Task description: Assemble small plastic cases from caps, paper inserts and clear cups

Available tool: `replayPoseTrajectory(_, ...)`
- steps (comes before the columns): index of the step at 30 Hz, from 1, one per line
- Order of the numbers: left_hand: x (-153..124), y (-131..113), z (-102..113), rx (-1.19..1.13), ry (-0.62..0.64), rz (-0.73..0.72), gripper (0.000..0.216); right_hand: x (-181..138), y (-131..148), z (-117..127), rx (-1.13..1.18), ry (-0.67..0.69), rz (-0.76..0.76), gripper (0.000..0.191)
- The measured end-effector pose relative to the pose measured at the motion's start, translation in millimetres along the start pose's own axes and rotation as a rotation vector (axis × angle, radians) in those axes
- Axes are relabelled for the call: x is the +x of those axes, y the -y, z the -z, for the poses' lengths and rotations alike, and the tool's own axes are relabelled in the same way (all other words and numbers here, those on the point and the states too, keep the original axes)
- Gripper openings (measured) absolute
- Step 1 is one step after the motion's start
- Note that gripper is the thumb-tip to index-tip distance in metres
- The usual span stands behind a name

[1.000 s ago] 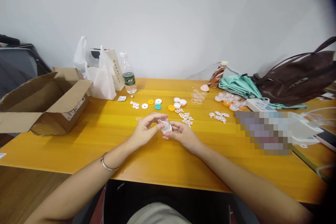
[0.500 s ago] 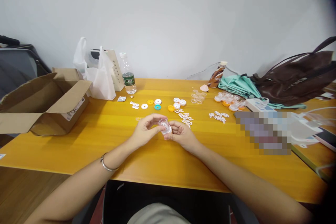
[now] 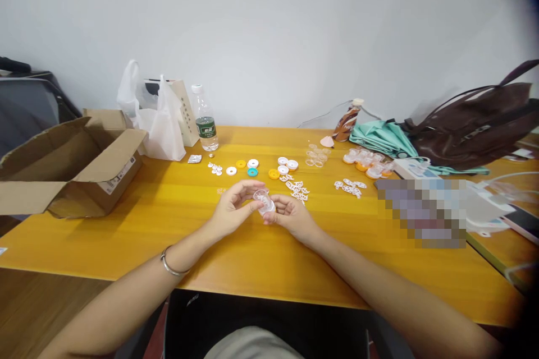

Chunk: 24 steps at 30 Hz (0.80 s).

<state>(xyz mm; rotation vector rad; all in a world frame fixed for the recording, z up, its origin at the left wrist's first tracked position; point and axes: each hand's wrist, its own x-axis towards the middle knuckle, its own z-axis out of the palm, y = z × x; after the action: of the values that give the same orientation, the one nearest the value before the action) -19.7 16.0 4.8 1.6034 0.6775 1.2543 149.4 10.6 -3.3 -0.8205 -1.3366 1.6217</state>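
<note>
Both hands hold a small clear plastic cup-like piece with a white and orange base point(image 3: 264, 200), tilted above the table. My left hand point(image 3: 236, 205) grips its clear end between thumb and fingers. Around the base, my right hand point(image 3: 291, 215) is closed from the other side. White bits show inside the clear part, too small to make out. Just beyond my fingers lie white openwork plastic pieces point(image 3: 298, 188), next to white and yellow round caps point(image 3: 283, 169). Further left are white, yellow and teal discs point(image 3: 252, 171) and small white knobs point(image 3: 216, 169).
At left stand an open cardboard box point(image 3: 96, 179), a white plastic bag point(image 3: 162, 129) and a water bottle point(image 3: 206, 123). Toward the right are clear rings point(image 3: 316, 155), orange-based clear pieces point(image 3: 368, 162), more openwork pieces point(image 3: 351, 187), a drink bottle point(image 3: 347, 122), a teal umbrella point(image 3: 379, 137) and a brown bag point(image 3: 475, 123).
Almost nothing differs. The clear end of the piece and my left fingers have shifted very slightly left; both hands keep their hold.
</note>
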Motion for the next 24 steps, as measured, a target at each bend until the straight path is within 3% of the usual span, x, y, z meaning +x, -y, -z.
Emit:
replayPoseTrajectory(9,0.3,-0.9,0.5,0.078,0.039,0.006,0.031,0.5,-0.5,0.7,-0.001,-0.007,-0.006,0.027)
replayPoseTrajectory(19,1.3,1.8,-0.2,0.240,0.010,-0.107,0.026,1.1,-3.8,-0.7,-0.020,-0.070,0.015,0.034)
replayPoseTrajectory(24,2.2,-1.1,3.8,0.242,0.112,-0.102,0.030,0.0,-3.9,1.9,-0.055,-0.018,0.029,0.029)
